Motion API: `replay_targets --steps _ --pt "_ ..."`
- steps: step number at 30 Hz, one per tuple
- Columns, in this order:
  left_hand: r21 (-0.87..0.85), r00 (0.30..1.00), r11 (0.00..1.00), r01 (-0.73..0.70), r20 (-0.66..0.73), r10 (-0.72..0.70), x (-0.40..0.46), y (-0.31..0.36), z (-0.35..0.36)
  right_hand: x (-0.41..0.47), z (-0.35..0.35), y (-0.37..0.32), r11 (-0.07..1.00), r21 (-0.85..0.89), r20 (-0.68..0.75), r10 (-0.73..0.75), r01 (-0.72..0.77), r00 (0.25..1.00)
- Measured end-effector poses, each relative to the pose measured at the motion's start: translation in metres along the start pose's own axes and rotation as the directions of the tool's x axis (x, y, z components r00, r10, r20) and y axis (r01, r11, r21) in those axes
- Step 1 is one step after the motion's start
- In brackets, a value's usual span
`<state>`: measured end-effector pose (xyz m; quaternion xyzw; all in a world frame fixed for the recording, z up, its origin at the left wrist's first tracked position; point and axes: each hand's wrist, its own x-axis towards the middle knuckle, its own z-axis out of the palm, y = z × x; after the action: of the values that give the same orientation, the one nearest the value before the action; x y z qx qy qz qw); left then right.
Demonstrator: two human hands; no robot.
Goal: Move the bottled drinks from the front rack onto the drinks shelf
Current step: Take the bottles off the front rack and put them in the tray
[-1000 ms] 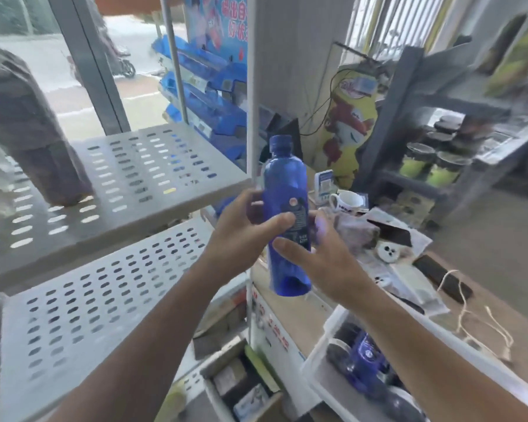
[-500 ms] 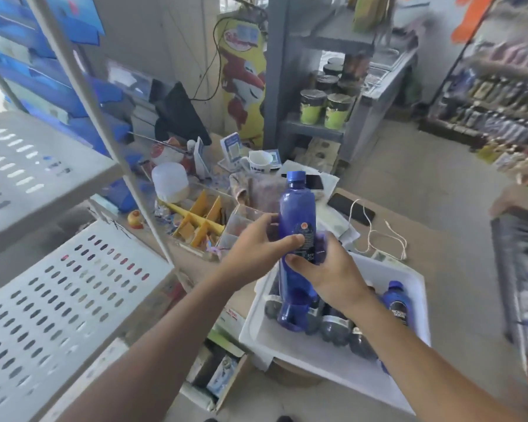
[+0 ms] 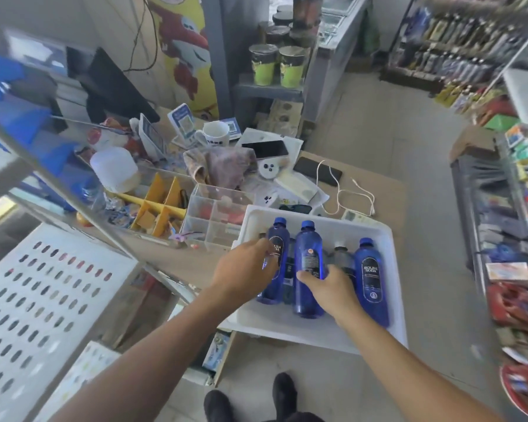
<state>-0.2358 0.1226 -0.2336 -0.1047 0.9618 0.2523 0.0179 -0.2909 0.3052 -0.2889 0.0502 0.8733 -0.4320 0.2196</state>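
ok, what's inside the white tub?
White tub: three blue bottles upright, darker bottles between. Left hand and right hand each hold one. Bottle bases are partly hidden.

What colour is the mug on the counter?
White, with dark print; the mug shows in the head view.

Both forearms are stretched forward and down, bare to the elbow, angled in toward each other. The left hand (image 3: 246, 271) is seen from the back, knuckles up, fingers curled round the side of a blue bottle (image 3: 275, 263). The right hand (image 3: 329, 289) is wrapped round the middle blue bottle (image 3: 308, 263), thumb laid across the front, wrist bent slightly inward. Fingertips of both are mostly hidden.
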Motion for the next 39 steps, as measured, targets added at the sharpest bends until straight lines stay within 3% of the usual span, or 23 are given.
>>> replay_targets --steps 10,25,28,32,39 --pt "0.014 0.999 0.999 0.037 -0.002 -0.037 -0.01 -0.012 0.014 0.021 0.022 -0.002 0.977 -0.209 -0.051 0.034 -0.045 0.998" --pt "0.134 0.996 0.987 0.084 0.016 -0.087 -0.014 -0.001 0.024 0.026 0.005 0.006 0.963 -0.249 0.091 -0.08 0.101 0.993" --pt "0.145 0.995 0.985 0.093 0.009 -0.095 -0.015 0.002 0.025 0.02 -0.005 0.005 0.93 -0.311 0.093 -0.177 0.198 0.98" --pt "0.163 0.993 0.98 0.116 -0.027 -0.113 -0.019 0.008 0.016 0.011 -0.02 -0.014 0.784 -0.448 0.179 -0.393 0.43 0.902" --pt "0.185 0.963 0.956 0.228 -0.188 -0.193 -0.046 0.004 -0.036 -0.016 -0.022 -0.088 0.312 -0.59 0.507 -0.575 0.745 0.642"
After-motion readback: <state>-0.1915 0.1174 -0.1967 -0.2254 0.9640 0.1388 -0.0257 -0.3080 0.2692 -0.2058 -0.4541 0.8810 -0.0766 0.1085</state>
